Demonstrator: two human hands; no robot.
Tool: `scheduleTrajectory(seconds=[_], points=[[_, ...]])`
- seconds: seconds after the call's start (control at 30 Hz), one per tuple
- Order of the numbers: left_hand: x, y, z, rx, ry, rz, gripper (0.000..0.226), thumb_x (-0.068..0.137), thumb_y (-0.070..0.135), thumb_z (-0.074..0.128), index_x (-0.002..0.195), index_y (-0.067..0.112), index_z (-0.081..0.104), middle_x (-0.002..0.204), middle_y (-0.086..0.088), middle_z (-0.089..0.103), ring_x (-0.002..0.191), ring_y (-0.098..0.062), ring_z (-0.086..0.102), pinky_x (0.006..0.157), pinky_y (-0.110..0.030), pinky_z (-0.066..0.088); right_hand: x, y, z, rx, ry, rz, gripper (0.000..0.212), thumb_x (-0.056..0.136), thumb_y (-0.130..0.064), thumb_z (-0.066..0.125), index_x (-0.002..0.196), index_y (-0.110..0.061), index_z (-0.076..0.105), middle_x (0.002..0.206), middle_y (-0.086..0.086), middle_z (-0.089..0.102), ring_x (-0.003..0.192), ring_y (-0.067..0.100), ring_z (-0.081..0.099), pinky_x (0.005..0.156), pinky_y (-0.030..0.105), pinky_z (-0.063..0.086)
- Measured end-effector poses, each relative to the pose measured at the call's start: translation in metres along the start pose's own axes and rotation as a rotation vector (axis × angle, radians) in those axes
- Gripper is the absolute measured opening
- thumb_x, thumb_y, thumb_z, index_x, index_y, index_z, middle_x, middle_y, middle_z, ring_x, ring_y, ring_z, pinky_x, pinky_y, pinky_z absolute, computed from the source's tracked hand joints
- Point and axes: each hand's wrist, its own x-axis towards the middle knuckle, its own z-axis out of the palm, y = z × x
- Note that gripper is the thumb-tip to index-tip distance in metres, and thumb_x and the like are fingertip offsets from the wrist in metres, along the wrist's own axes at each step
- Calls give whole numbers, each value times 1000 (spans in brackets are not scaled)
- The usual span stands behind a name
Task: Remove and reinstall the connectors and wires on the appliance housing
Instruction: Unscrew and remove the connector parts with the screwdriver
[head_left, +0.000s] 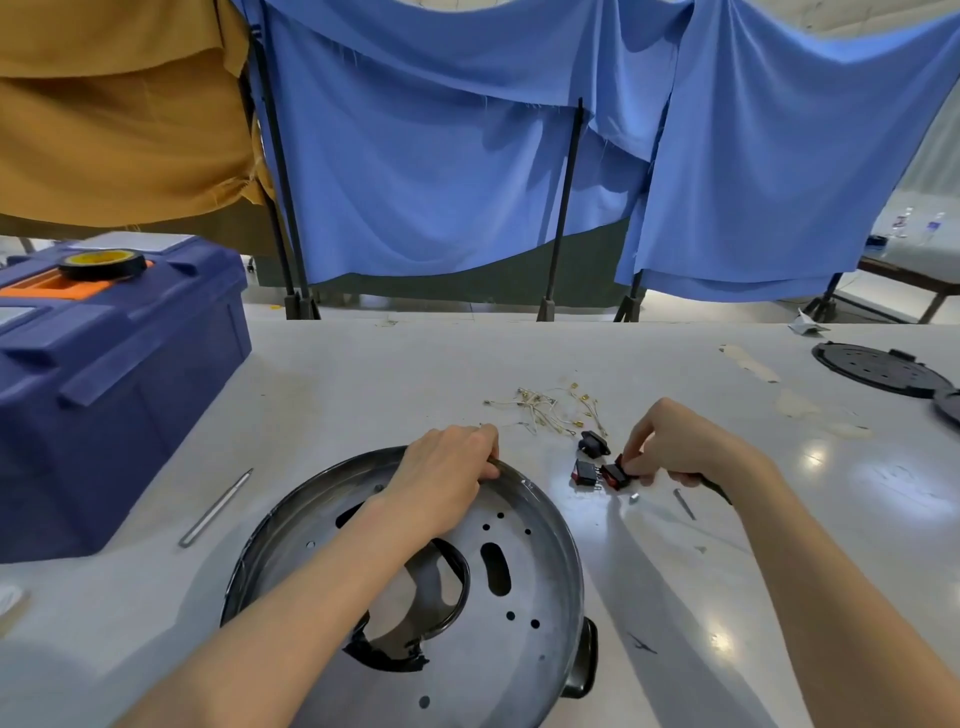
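A round grey metal appliance housing (540, 587) with several holes lies on the white table in front of me. My left hand (447, 467) grips its far rim. Right of it, my right hand (670, 441) pinches a red-and-black rocker switch (615, 474) resting on the table, and a dark tool handle (714, 486) sticks out under its palm. A second rocker switch (586, 472) and a black socket connector (593, 444) lie just left of it. A loose bundle of pale wires with brass terminals (545, 408) lies behind them.
A blue toolbox (104, 384) with a roll of black tape (102, 264) on top stands at the left. A metal rod (215, 508) lies beside it. Small screws (684, 503) lie near my right wrist. Black plastic covers (878, 368) sit at the far right; blue curtains hang behind.
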Motion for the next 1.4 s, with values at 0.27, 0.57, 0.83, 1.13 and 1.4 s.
scheduleTrajectory(seconds=[0.27,0.57,0.83,1.13,1.4], points=[[-12,7,6,7,-16,61,15,102,23,42,110,15,51,113,-3,59,103,-24,51,83,-33,42,-7,29,12,-220,193,73,11,77,-3,74,76,3,65,54,7,56,42,18,47,46,23,36],[-13,-1,3,-107,-105,40,23,102,11,40,120,17,52,121,1,60,126,-19,41,109,-27,26,-7,41,21,-280,207,184,34,81,6,49,66,-14,26,61,4,31,54,19,28,49,25,21],[-13,-3,-17,-414,191,-13,27,92,6,60,111,23,67,103,5,68,100,-12,60,88,-25,45,-34,-1,0,53,195,-120,14,85,0,64,72,2,67,67,21,70,33,14,45,37,19,34],[-21,24,-53,-861,186,160,20,79,-2,71,94,10,77,75,-6,73,66,-20,67,71,-29,56,-65,-78,16,669,-127,-562,19,84,-6,73,96,-6,57,70,21,68,33,12,33,34,19,30],[-18,6,-64,-791,280,8,13,77,4,76,74,17,74,60,1,71,59,-15,69,65,-19,53,-62,-89,24,658,17,-525,26,91,-33,65,94,-6,65,70,11,72,31,13,29,36,21,28]])
